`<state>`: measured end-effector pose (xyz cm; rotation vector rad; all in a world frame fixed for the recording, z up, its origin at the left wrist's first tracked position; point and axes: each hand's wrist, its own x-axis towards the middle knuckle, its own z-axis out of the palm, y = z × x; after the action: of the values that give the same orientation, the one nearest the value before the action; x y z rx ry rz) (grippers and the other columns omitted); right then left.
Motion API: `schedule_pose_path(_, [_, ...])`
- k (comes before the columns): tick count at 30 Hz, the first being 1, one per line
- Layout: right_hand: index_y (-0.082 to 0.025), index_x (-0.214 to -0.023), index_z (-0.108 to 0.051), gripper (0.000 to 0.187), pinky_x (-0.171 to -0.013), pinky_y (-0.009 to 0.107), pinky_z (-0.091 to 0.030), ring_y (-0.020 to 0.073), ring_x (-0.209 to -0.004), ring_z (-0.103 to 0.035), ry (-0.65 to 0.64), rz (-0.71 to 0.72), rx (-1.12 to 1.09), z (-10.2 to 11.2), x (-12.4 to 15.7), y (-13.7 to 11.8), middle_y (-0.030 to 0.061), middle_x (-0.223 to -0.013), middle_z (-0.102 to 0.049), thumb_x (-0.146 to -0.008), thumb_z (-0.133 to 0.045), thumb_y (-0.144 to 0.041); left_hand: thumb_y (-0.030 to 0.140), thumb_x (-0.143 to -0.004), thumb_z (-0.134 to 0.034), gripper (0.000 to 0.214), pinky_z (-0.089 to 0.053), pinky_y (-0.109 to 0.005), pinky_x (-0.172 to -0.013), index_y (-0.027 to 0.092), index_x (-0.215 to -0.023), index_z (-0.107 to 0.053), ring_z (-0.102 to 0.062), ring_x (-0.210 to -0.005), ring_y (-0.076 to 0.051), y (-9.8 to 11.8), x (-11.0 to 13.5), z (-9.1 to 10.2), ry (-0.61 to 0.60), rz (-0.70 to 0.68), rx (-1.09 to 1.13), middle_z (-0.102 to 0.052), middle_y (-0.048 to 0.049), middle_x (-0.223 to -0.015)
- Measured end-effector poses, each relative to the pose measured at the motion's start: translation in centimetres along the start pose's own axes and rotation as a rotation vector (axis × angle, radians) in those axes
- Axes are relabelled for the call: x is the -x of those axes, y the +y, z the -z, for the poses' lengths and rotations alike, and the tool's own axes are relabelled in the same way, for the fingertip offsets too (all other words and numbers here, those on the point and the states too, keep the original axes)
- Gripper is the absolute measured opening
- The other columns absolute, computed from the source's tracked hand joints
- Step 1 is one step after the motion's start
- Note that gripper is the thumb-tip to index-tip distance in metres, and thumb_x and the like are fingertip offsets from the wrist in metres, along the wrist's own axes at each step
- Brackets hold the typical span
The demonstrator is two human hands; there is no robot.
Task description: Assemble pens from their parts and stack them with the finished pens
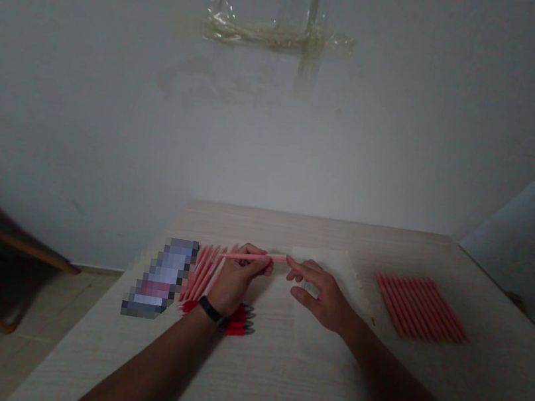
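My left hand [235,283], with a dark band on its wrist, is closed around a slim pink pen [246,256] held nearly level above the table. At the pen's right end, my right hand [324,295] reaches in with its index fingertip at the tip, its thumb apart below. Beside and partly behind my left hand lies a row of pink pens [201,274]. Several red pen pieces [239,325] with grey pointed tips lie under my left wrist, partly hidden by it. Farther right, a neat row of pink sticks or pen barrels [422,309] lies side by side.
A pixelated phone-like object [160,278] lies at the table's left. Beneath my right hand is a pale sheet [322,336] on the light wood table [260,387]. Dark furniture with wooden legs [5,235] stands at left. A wall [354,160] rises behind the table.
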<state>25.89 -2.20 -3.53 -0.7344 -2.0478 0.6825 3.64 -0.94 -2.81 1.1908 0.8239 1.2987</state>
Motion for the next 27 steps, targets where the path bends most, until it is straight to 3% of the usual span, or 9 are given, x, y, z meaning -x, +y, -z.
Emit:
schedule_pose_path(7, [-0.028, -0.147, -0.048, 0.049, -0.092, 0.039, -0.047, 0.0198, -0.095, -0.057, 0.077, -0.007, 0.019, 0.45, -0.21, -0.08, 0.0063, -0.104, -0.067, -0.099, -0.055, -0.038, 0.03, -0.085, -0.072, 0.018, -0.048, -0.029, -0.077, 0.016, -0.082, -0.062, -0.061, -0.076, -0.015, 0.04, -0.06, -0.25, 0.043, -0.025, 0.027, -0.066, -0.0024, -0.077])
schedule_pose_path(13, [-0.028, -0.148, -0.047, 0.052, -0.088, 0.036, -0.049, 0.0193, -0.093, -0.058, 0.02, -0.011, -0.001, 0.31, -0.14, 0.04, 0.0066, -0.105, -0.067, -0.099, -0.056, -0.039, 0.032, -0.086, -0.072, 0.018, -0.049, -0.03, -0.079, 0.017, -0.083, -0.063, -0.062, -0.079, -0.016, 0.06, 0.04, -0.28, 0.022, -0.021, -0.026, -0.066, -0.0033, -0.079])
schedule_pose_path(23, [-0.027, -0.145, -0.051, 0.048, -0.086, 0.037, -0.048, 0.019, -0.09, -0.058, 0.04, 0.01, 0.009, 0.78, -0.28, -0.04, 0.0066, -0.102, -0.069, -0.099, -0.056, -0.039, 0.033, -0.086, -0.072, 0.018, -0.049, -0.03, -0.079, 0.017, -0.086, -0.064, -0.063, -0.08, -0.016, 0.07, 0.08, -0.15, 0.024, -0.022, -0.042, -0.068, -0.0038, -0.081])
schedule_pose_path(27, [-0.026, -0.14, -0.056, 0.044, -0.085, 0.035, -0.049, 0.0184, -0.089, -0.06, 0.071, -0.061, -0.025, 0.46, -0.23, 0.04, 0.0061, -0.101, -0.068, -0.098, -0.057, -0.038, 0.034, -0.085, -0.072, 0.019, -0.05, -0.031, -0.079, 0.016, -0.086, -0.064, -0.064, -0.079, -0.017, 0.3, 0.15, -0.35, 0.018, -0.018, -0.026, -0.068, -0.0042, -0.081])
